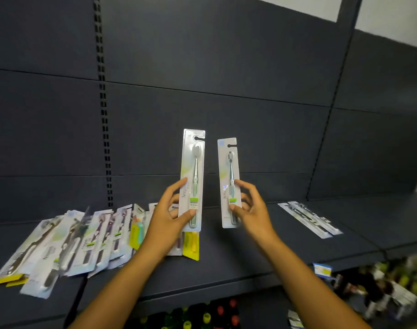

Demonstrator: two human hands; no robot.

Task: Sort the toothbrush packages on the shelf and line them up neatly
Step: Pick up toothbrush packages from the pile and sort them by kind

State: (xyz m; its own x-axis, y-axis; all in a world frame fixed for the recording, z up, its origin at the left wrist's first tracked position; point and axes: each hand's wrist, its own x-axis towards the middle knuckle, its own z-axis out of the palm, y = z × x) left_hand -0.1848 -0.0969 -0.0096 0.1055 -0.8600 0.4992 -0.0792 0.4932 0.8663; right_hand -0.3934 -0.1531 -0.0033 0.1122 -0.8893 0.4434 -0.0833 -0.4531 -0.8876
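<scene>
Glossy flat toothbrush packages (192, 179) upright, fingers (191, 213) pinching.

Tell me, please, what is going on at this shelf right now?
A person is sorting toothbrush packages. The left hand holds one grey toothbrush package upright, and the right hand holds a second, smaller package beside it, apart from the first. A messy overlapping pile of packages lies on the dark shelf to the left, while a couple of packages already lie flat on the right.
</scene>
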